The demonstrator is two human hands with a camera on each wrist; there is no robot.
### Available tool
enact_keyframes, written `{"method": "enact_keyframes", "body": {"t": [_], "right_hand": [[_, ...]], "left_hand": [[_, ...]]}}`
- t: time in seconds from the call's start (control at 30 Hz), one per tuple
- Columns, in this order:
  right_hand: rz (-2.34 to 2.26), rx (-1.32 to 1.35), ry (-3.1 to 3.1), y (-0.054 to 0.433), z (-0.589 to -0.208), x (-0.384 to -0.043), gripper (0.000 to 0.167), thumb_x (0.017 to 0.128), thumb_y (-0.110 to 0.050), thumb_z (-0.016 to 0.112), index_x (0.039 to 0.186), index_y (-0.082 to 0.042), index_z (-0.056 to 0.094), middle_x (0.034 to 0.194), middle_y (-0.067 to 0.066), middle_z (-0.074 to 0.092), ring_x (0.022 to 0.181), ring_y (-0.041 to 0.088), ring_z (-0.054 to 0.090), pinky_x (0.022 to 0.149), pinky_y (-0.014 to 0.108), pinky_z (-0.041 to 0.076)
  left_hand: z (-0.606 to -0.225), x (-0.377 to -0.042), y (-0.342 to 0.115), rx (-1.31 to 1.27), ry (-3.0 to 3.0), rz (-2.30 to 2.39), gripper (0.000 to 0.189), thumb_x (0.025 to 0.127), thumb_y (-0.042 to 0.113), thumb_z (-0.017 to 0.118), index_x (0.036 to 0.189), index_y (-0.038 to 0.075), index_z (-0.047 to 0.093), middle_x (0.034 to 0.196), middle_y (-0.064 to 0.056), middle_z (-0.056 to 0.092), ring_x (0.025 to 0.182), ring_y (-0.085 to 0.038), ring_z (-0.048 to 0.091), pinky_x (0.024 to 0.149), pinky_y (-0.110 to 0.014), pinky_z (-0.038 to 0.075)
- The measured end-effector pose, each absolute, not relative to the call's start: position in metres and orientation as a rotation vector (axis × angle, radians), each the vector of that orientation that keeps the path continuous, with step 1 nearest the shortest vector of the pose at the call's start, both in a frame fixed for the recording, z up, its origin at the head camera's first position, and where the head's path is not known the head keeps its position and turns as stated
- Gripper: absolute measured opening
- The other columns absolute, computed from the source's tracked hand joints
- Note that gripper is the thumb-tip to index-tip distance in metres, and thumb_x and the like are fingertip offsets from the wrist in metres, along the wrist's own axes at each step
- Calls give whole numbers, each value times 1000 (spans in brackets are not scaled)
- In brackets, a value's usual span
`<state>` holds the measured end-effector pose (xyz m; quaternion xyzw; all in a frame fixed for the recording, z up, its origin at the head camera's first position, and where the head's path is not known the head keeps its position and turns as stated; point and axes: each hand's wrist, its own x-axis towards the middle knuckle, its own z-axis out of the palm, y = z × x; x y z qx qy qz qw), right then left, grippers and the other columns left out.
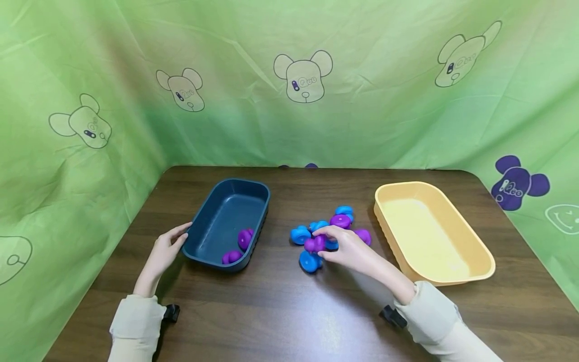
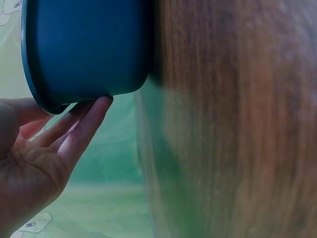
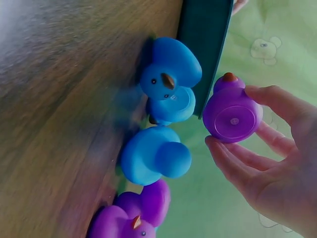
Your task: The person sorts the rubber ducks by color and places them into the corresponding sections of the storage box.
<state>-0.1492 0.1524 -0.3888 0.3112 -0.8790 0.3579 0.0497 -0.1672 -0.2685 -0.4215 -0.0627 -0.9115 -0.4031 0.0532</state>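
Note:
My right hand (image 1: 346,247) pinches a purple rubber duck (image 3: 233,115) between thumb and fingers, above a loose group of ducks on the table. Its flat round base faces the right wrist camera. Around it lie several blue ducks (image 1: 300,235) and purple ducks (image 1: 340,221), some tipped over. At the left side of the dark blue tray (image 1: 224,187), my left hand (image 1: 163,254) touches the rim and outer wall with fairly straight fingers, as the left wrist view shows. Two purple ducks (image 1: 245,239) lie inside that tray, near its front right corner.
On the right of the brown wooden table (image 1: 253,311) stands a yellow tray (image 1: 434,236) with no ducks visible in it. A green curtain (image 1: 244,130) printed with mouse heads hangs behind and beside the table.

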Motion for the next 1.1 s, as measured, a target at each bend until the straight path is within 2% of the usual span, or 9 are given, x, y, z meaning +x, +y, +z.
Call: {"method": "enact_keyframes", "body": {"t": [0.4,0.63,0.83,1.1], "right_hand": [[1173,928,-2754,138,-381,-156,36,77,-9,68,109,0,56,109,14,58,97,29,56,84,40,44],[1166,916,-2738,127,-377,-160,35,77,-11,68,109,-1,57,108,12,59,96,28,57,82,38,45],[1162,909,-2734,118,-375,-164,36,76,-12,69,110,-3,57,109,11,59,96,25,57,82,37,45],[1201,879,-2729,108,-374,-170,36,76,-12,68,110,-4,58,109,11,59,97,28,57,83,40,44]], "left_hand": [[-421,-168,-269,-182,-2776,-1226,33,92,10,45,123,0,50,114,-24,55,101,-30,53,74,-20,41],[-421,-168,-268,-179,-2772,-1230,33,92,8,45,123,-1,50,113,-24,55,99,-29,53,71,-19,40],[-421,-168,-269,-176,-2778,-1233,33,92,9,45,123,-1,50,114,-24,55,101,-29,52,74,-19,41],[-422,-168,-268,-173,-2761,-1223,32,91,7,46,121,-1,52,111,-24,56,99,-30,54,73,-17,40]]}}
